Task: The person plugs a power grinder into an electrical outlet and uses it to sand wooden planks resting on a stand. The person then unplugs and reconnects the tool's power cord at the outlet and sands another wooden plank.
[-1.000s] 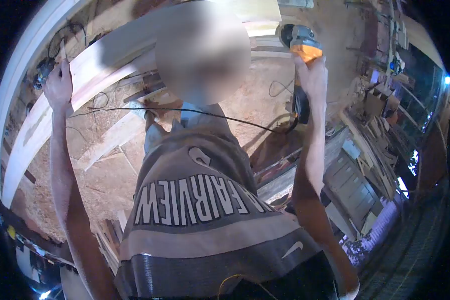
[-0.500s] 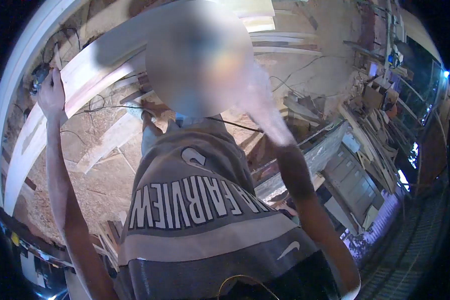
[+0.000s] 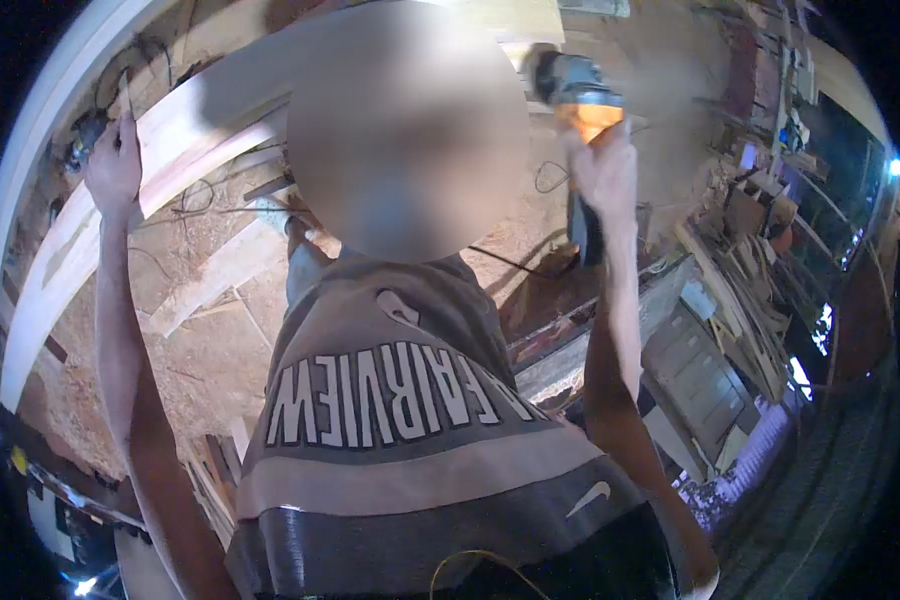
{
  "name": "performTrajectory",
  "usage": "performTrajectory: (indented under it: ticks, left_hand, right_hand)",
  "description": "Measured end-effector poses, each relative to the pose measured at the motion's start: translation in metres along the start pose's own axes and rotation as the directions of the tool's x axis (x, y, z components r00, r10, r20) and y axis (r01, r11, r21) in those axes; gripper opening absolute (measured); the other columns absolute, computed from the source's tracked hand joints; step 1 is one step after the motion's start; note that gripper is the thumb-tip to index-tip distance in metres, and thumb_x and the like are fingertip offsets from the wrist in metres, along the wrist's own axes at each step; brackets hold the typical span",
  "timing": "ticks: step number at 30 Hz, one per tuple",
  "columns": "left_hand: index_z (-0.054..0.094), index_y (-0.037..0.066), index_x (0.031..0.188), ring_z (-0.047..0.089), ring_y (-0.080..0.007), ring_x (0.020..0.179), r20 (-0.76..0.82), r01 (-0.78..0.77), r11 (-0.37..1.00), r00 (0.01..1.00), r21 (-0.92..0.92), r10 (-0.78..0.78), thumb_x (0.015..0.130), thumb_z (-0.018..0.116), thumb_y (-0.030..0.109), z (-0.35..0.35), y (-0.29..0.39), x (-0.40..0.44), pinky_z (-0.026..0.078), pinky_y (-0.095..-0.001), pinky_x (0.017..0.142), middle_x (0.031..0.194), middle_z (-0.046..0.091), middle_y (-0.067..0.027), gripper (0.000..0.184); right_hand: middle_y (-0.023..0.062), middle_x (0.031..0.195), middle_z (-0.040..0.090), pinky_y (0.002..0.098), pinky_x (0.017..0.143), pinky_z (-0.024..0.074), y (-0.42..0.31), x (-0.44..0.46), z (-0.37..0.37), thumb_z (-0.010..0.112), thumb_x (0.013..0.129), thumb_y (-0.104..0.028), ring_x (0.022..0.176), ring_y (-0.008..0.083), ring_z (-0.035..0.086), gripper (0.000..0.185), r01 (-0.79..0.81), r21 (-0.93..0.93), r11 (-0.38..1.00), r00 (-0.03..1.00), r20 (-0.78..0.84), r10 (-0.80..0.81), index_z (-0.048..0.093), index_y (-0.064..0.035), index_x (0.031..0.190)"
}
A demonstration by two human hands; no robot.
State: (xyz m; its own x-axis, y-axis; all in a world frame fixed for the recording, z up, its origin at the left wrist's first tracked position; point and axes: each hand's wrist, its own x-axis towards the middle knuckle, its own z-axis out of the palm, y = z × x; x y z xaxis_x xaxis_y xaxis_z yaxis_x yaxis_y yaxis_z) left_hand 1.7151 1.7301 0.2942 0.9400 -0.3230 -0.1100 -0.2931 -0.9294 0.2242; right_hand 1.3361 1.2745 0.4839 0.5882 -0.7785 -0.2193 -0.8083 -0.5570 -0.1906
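Note:
My left hand (image 3: 117, 170) is at the far edge of a long pale wooden board (image 3: 195, 130), its fingers bent over that edge. On the right, my right hand (image 3: 607, 170) grips an orange-and-grey power tool, which looks like an angle grinder (image 3: 592, 112). The tool's dark round head points up and left, and its dark rear body hangs below my hand. It is held off to the right of the blurred disc, slightly smeared by motion. That disc hides the middle of the board.
Beyond my left hand lies a dark object (image 3: 88, 140) with cords. Sawdust and a loose plank (image 3: 220, 270) cover the floor near my foot. To the right are a panelled wooden piece (image 3: 695, 365) and a heap of scrap wood (image 3: 745, 290). A dark cable runs by my legs.
My right hand has come out from behind the blurred disc, moving right with the power tool, which now shows. My left hand stays at the board's edge, with only a slight shift.

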Motion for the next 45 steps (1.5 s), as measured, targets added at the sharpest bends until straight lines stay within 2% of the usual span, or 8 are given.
performTrajectory:
  ticks: [5, 9, 19, 29, 33, 34, 38, 45]
  left_hand:
    - [0.073, 0.008, 0.106, 0.066, -0.0451, 0.104, 0.038, 0.008, 0.999, 0.999, -0.031, -0.007, 0.102, 0.039, 0.057, -0.007, 0.009, -0.004, 0.049, -0.0521, 0.091, 0.105, 0.072, -0.0248, 0.060]
    - [0.072, 0.009, 0.108, 0.066, -0.0449, 0.105, 0.029, 0.008, 0.998, 1.000, -0.060, -0.006, 0.102, 0.038, 0.057, -0.005, 0.010, -0.002, 0.049, -0.0522, 0.092, 0.105, 0.072, -0.0242, 0.059]
    - [0.072, 0.012, 0.114, 0.066, -0.0442, 0.107, -0.013, -0.020, 1.000, 1.000, -0.013, 0.020, 0.103, 0.038, 0.056, -0.002, 0.002, -0.002, 0.048, -0.0508, 0.095, 0.108, 0.072, -0.0228, 0.057]
    - [0.074, 0.010, 0.116, 0.067, -0.0430, 0.106, 0.024, 0.024, 1.000, 0.999, -0.017, -0.024, 0.102, 0.042, 0.054, -0.001, 0.005, 0.001, 0.050, -0.0494, 0.092, 0.106, 0.072, -0.0238, 0.056]
    - [0.073, 0.007, 0.118, 0.067, -0.0430, 0.106, 0.030, 0.017, 0.998, 0.999, -0.062, -0.015, 0.102, 0.042, 0.055, -0.007, 0.010, -0.002, 0.050, -0.0486, 0.092, 0.107, 0.072, -0.0240, 0.059]
    - [0.073, 0.007, 0.118, 0.067, -0.0430, 0.106, 0.029, 0.013, 0.998, 1.000, -0.055, -0.011, 0.102, 0.042, 0.055, -0.004, 0.009, 0.000, 0.050, -0.0486, 0.092, 0.107, 0.072, -0.0240, 0.059]
    - [0.072, 0.009, 0.122, 0.067, -0.0418, 0.110, 0.023, -0.013, 0.999, 1.000, -0.036, 0.014, 0.102, 0.042, 0.055, -0.002, -0.004, -0.001, 0.050, -0.0467, 0.096, 0.113, 0.072, -0.0226, 0.059]
    - [0.073, 0.010, 0.122, 0.066, -0.0407, 0.113, -0.019, -0.057, 0.997, 0.998, 0.058, 0.059, 0.102, 0.043, 0.053, 0.001, 0.001, 0.001, 0.048, -0.0450, 0.100, 0.117, 0.071, -0.0216, 0.056]
  right_hand:
    - [0.0283, 0.087, 0.070, 0.0515, 0.072, 0.0578, -0.117, -0.059, 0.043, 0.074, 0.085, -0.039, 0.086, 0.0462, 0.071, 0.067, 0.154, -0.016, 0.988, 0.925, 0.354, -0.139, 0.048, 0.0085, 0.125]
    - [0.0299, 0.082, 0.069, 0.0535, 0.067, 0.0563, -0.149, -0.065, 0.067, 0.080, 0.080, -0.027, 0.079, 0.0465, 0.070, 0.058, 0.366, 0.160, 0.917, 0.865, 0.303, -0.399, 0.048, 0.0108, 0.110]
    - [0.0299, 0.082, 0.069, 0.0543, 0.068, 0.0557, -0.053, -0.015, 0.027, 0.073, 0.086, -0.046, 0.081, 0.0484, 0.070, 0.069, 0.169, -0.143, 0.975, 0.979, 0.136, -0.150, 0.050, 0.0124, 0.115]
    - [0.0360, 0.088, 0.068, 0.0537, 0.075, 0.0558, 0.086, 0.049, -0.005, 0.069, 0.087, -0.056, 0.092, 0.0514, 0.068, 0.077, -0.013, -0.057, 0.998, 0.997, -0.073, 0.009, 0.050, 0.0144, 0.111]
    - [0.0293, 0.088, 0.069, 0.0542, 0.071, 0.0554, 0.011, -0.023, 0.032, 0.073, 0.086, -0.042, 0.086, 0.0479, 0.069, 0.061, 0.190, -0.063, 0.980, 0.979, -0.058, -0.194, 0.052, 0.0079, 0.116]
    - [0.0277, 0.084, 0.070, 0.0519, 0.072, 0.0580, -0.043, -0.038, 0.025, 0.078, 0.081, -0.044, 0.081, 0.0465, 0.070, 0.072, -0.025, -0.058, 0.998, 0.989, 0.141, 0.033, 0.050, 0.0113, 0.117]
    - [0.0243, 0.079, 0.070, 0.0520, 0.068, 0.0580, -0.111, -0.078, 0.095, 0.077, 0.080, -0.036, 0.077, 0.0413, 0.072, 0.075, 0.224, 0.027, 0.974, 0.909, 0.355, -0.219, 0.043, 0.0118, 0.126]
    - [0.0247, 0.077, 0.069, 0.0516, 0.064, 0.0567, -0.119, -0.072, 0.092, 0.080, 0.080, -0.041, 0.071, 0.0444, 0.070, 0.067, 0.330, 0.126, 0.936, 0.890, 0.290, -0.352, 0.047, 0.0065, 0.115]
